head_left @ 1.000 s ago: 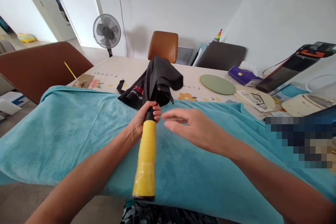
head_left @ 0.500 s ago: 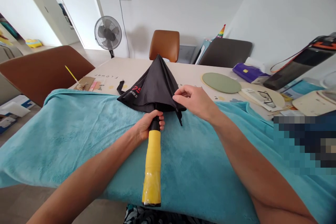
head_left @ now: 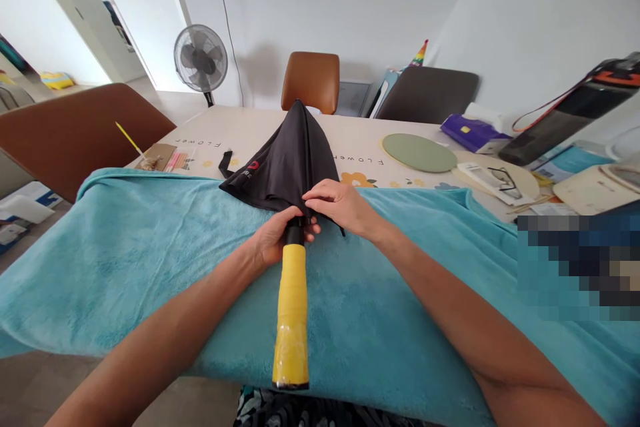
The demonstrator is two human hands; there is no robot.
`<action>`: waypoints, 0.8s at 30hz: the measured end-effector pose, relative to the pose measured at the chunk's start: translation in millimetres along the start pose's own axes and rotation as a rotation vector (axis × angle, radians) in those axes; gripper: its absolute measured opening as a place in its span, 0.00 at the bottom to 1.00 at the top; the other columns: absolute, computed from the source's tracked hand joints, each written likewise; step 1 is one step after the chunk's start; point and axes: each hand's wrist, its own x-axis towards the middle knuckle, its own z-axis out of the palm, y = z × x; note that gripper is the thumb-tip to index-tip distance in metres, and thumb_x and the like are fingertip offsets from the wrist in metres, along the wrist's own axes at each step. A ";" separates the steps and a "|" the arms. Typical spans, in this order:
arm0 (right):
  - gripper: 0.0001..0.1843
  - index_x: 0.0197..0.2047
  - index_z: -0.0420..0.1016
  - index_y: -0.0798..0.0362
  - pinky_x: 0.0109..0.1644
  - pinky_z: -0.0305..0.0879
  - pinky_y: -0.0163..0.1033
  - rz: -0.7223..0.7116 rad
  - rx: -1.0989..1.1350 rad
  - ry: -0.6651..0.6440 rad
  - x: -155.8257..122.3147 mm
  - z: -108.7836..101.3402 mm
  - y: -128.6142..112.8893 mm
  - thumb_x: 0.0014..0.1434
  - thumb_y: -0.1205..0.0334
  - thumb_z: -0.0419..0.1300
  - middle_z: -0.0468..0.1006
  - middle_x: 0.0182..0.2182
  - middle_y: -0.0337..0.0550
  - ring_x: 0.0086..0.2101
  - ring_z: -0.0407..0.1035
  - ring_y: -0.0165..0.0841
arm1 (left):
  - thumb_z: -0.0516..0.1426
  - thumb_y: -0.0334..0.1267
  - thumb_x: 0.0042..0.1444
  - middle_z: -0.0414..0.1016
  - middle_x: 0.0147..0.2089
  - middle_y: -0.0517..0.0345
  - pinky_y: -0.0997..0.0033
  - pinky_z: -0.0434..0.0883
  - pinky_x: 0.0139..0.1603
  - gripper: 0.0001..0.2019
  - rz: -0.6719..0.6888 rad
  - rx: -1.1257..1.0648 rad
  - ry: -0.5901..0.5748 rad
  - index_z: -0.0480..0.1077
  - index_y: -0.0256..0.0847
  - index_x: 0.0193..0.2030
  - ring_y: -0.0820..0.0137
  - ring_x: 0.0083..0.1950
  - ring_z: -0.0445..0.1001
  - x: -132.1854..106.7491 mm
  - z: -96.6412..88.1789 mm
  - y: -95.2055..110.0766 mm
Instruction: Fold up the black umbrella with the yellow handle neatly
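A black umbrella (head_left: pixel 285 163), folded but loose, lies with its tip pointing away from me and its yellow-wrapped handle (head_left: pixel 291 307) towards me. My left hand (head_left: pixel 276 232) is closed around the black shaft just above the yellow wrap, at the lower edge of the canopy. With thumb and fingers pinched together, my right hand (head_left: pixel 337 203) grips the canopy's edge close to the shaft, right beside my left fingers. A strap (head_left: pixel 227 163) sticks out from the canopy's left side. Under the umbrella is a turquoise blanket (head_left: pixel 375 320).
The blanket covers the near part of a pale table (head_left: pixel 260 127). On the right are a green oval mat (head_left: pixel 419 151), a purple tissue pack (head_left: pixel 473 132), glasses (head_left: pixel 506 180) and a dark bottle (head_left: pixel 565 113). Chairs and a fan (head_left: pixel 201 59) stand around it.
My right hand has moved left and inward, bringing the canopy's right edge in to the shaft. The canopy is narrower on that side. My left hand stays on the shaft, its fingers slightly looser.
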 end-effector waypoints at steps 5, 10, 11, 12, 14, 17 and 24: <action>0.08 0.36 0.79 0.53 0.45 0.67 0.38 -0.020 0.008 0.019 0.3 8.1 6.6 0.55 0.67 0.58 0.75 0.38 0.42 0.38 0.72 0.31 | 0.49 0.31 0.54 0.72 0.27 0.50 0.78 0.71 0.24 0.09 -0.005 -0.016 0.010 0.70 0.29 0.31 0.73 0.25 0.71 -1.0 -0.3 1.1; 0.08 0.36 0.77 0.54 0.36 0.68 0.35 0.021 0.076 -0.003 -1.3 14.4 6.4 0.56 0.67 0.56 0.74 0.38 0.41 0.26 0.70 0.24 | 0.49 0.29 0.52 0.70 0.26 0.51 0.79 0.70 0.22 0.08 0.008 -0.041 0.014 0.69 0.30 0.29 0.74 0.23 0.69 -2.6 2.0 1.9; 0.08 0.36 0.76 0.54 0.36 0.68 0.35 0.026 0.091 -0.010 -1.5 15.9 7.0 0.56 0.67 0.55 0.74 0.38 0.40 0.25 0.70 0.24 | 0.49 0.29 0.52 0.70 0.25 0.52 0.79 0.70 0.21 0.08 0.015 -0.047 0.013 0.69 0.30 0.29 0.74 0.23 0.69 -2.7 2.1 1.9; 0.08 0.36 0.75 0.54 0.36 0.68 0.35 0.032 0.100 -0.013 -1.5 17.2 7.8 0.56 0.67 0.55 0.74 0.38 0.40 0.26 0.70 0.24 | 0.50 0.29 0.52 0.70 0.25 0.52 0.79 0.70 0.21 0.08 0.022 -0.052 0.010 0.69 0.30 0.29 0.74 0.24 0.69 -2.9 2.3 1.9; 0.08 0.39 0.73 0.53 0.37 0.68 0.35 0.048 0.090 0.000 -1.2 19.4 9.8 0.56 0.67 0.55 0.75 0.37 0.40 0.29 0.71 0.26 | 0.50 0.29 0.52 0.68 0.25 0.53 0.79 0.69 0.21 0.07 0.032 -0.061 -0.005 0.68 0.31 0.29 0.75 0.24 0.68 -3.5 3.2 1.9; 0.11 0.42 0.71 0.53 0.40 0.67 0.36 0.075 0.040 0.055 -0.2 21.5 13.0 0.55 0.65 0.58 0.75 0.34 0.39 0.34 0.71 0.29 | 0.50 0.28 0.54 0.65 0.24 0.57 0.80 0.69 0.21 0.07 0.045 -0.071 -0.032 0.67 0.31 0.28 0.76 0.22 0.66 -5.0 6.0 1.6; 0.07 0.39 0.72 0.54 0.42 0.65 0.37 0.060 -0.017 0.068 -0.3 26.4 16.8 0.55 0.65 0.57 0.76 0.36 0.41 0.36 0.71 0.30 | 0.56 0.27 0.52 0.65 0.25 0.60 0.80 0.68 0.19 0.01 0.090 0.015 0.029 0.67 0.32 0.30 0.77 0.22 0.67 -4.8 8.2 0.7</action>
